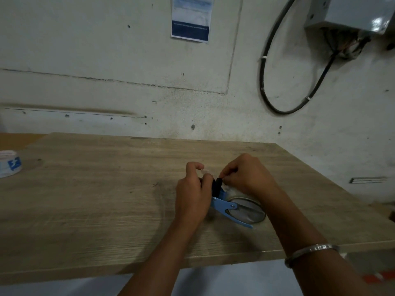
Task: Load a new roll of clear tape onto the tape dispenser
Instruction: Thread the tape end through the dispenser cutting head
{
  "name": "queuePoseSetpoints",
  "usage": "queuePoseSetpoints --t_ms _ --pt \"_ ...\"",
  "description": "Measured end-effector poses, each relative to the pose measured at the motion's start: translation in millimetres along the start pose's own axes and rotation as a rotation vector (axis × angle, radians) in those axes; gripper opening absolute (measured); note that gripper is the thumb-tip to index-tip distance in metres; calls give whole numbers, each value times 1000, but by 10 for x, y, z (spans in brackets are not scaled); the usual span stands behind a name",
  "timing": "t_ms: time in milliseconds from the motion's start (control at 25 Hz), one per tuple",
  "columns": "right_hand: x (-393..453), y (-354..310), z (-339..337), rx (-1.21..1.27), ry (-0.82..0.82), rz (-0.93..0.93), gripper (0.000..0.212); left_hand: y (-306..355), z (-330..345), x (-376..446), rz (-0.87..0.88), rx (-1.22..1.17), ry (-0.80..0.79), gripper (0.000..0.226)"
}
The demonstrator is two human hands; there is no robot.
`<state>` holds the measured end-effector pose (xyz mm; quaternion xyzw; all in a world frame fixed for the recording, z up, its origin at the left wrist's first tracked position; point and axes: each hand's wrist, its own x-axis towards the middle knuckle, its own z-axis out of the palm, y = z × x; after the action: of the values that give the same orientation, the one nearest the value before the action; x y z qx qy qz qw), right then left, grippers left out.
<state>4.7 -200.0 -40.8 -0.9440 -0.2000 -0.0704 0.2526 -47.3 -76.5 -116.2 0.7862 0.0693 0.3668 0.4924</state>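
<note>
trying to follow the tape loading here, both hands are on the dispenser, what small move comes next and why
Probably draw the tape end forward over the black roller. The right hand pinches there, the left hand steadies the blue dispenser, and the clear roll looks already seated.

Wall notice (190, 18) text too blurred to read, tape roll (9, 164) blue logo, possibly letters, unreadable

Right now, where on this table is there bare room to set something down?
The wide stretch between the tape roll at the left edge and the left hand is bare. Around the dispenser under both hands it's crowded.
</note>
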Motion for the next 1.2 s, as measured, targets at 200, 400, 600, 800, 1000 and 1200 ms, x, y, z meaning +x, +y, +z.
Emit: queuePoseSetpoints --t_ms 200,400,600,800,1000,1200 --pt "74 0 24 5 -59 65 19 -18 16 -4 18 -5 -17 14" --pt "91 -18 14 -23 -108 88 29 3 28 -12 -7 -88 -25 17" --pt "38 -12 -29 -25 -96 90 34 47 32 -37 55 -147 -38 16" --pt "-144 27 -31 287 -10 106 20 19 64 13 42 -181 26 7" --pt "-179 44 -120 481 -63 179 9 -32 53 18 102 -161 39 11" --pt "-162 95 -124 522 -16 212 6 35 64 21 -25 -332 -9 7"
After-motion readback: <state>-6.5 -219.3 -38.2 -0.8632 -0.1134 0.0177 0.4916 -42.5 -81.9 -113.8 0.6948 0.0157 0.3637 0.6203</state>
